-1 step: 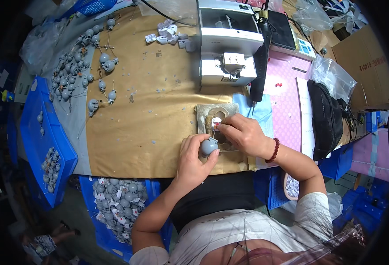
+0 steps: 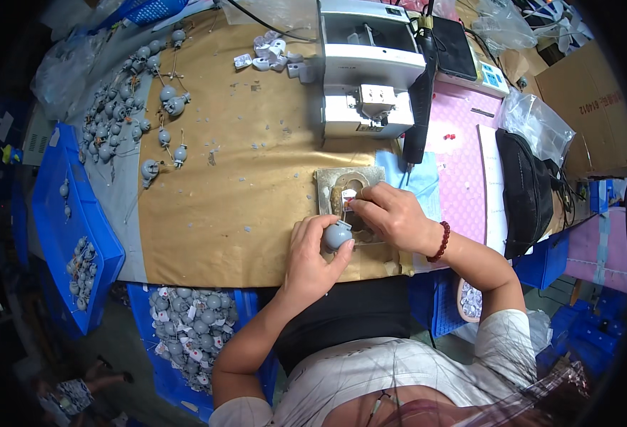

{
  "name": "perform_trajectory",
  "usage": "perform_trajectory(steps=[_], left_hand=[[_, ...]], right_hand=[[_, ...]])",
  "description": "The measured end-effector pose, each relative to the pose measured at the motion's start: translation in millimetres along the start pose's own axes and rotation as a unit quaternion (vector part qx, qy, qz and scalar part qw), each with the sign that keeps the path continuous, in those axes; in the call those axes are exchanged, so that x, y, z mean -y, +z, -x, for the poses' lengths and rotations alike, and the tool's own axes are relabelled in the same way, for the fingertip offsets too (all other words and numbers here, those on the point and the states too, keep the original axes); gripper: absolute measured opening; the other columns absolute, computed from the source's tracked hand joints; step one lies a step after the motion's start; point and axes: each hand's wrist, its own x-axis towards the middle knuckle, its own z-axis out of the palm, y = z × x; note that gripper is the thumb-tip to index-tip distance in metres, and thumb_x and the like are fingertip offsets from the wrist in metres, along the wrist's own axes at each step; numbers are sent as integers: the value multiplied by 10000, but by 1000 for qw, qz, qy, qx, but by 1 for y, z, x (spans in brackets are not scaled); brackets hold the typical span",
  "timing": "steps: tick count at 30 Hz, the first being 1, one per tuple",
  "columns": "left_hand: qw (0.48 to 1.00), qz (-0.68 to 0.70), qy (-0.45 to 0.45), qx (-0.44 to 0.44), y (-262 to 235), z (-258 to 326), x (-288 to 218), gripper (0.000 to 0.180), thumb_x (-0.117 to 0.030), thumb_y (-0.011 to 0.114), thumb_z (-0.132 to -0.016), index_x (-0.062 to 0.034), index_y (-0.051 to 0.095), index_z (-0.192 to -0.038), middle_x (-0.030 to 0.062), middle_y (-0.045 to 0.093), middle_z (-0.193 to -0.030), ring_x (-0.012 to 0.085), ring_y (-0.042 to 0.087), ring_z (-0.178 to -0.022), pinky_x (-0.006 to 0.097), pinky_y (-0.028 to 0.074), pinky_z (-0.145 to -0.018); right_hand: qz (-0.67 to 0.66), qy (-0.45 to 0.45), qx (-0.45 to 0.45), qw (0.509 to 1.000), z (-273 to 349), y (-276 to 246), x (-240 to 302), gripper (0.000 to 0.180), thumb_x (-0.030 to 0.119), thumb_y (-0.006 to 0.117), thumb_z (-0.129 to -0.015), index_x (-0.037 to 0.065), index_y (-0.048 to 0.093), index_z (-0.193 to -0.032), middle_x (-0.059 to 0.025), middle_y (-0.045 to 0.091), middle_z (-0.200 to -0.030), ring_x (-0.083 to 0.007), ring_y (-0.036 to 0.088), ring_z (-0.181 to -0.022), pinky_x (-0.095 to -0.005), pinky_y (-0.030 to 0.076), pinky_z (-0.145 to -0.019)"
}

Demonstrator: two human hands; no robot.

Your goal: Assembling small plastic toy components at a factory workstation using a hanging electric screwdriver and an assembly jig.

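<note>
Near the front edge of the brown table (image 2: 207, 213), a grey ball (image 2: 338, 235) is clasped in the left hand (image 2: 312, 260), fingers curled round it from below so that its top faces the right hand (image 2: 392, 213). That hand is bent at the wrist over a small grey tray (image 2: 328, 179), a small white piece (image 2: 349, 193) pinched at its fingertips, seemingly kept close for fitting. More grey balls (image 2: 132, 114) are spread at the far left, out of the way.

Small grey ball (image 2: 338, 235) in fingertips beside worn grey pad (image 2: 330, 181) on the brown tabletop.
</note>
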Motion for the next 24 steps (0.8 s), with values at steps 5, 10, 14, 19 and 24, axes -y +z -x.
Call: perform_trajectory(steps=[5, 10, 14, 19, 24], left_hand=[[1000, -1, 5, 19, -2, -7, -1, 393, -87, 728, -852, -3, 583, -1207, 136, 584, -1101, 240, 605, -999, 333, 535, -827], [999, 5, 2, 32, -6, -10, -3, 384, -78, 722, -850, 0, 583, -1199, 141, 584, -1105, 235, 620, -972, 333, 540, -808], [999, 15, -6, 42, -8, -12, -1, 381, -76, 720, -853, 2, 581, -1199, 140, 589, -1098, 220, 638, -927, 324, 545, -797], [991, 93, -75, 61, -10, -17, 6, 362, -86, 702, -902, 11, 575, -1227, 97, 626, -1083, 149, 630, -932, 290, 539, -814], [934, 302, -168, 93, -21, -43, 18, 373, -90, 668, -957, 41, 560, -1289, 71, 635, -1098, 100, 607, -972, 254, 514, -879]], right_hand=[[20, -16, 23, 999, -5, -2, -1, 290, 122, 643, -772, 31, 664, -1046, -85, 606, -945, -245, 619, -843, -347, 545, -676], [39, -31, 43, 998, -10, -7, 1, 298, 130, 640, -764, 23, 659, -1042, -86, 592, -916, -249, 604, -819, -348, 542, -676], [16, -8, 36, 999, -9, -6, -1, 277, 99, 653, -766, 31, 668, -1035, -88, 603, -919, -255, 622, -826, -356, 544, -690], [-121, 73, -56, 988, -3, 4, -7, 242, -15, 701, -787, 58, 697, -1018, -94, 635, -921, -285, 658, -822, -376, 545, -712], [-291, 45, -6, 956, -11, -7, -16, 291, -46, 707, -776, 67, 705, -1044, -96, 641, -923, -296, 656, -816, -387, 545, -713]])
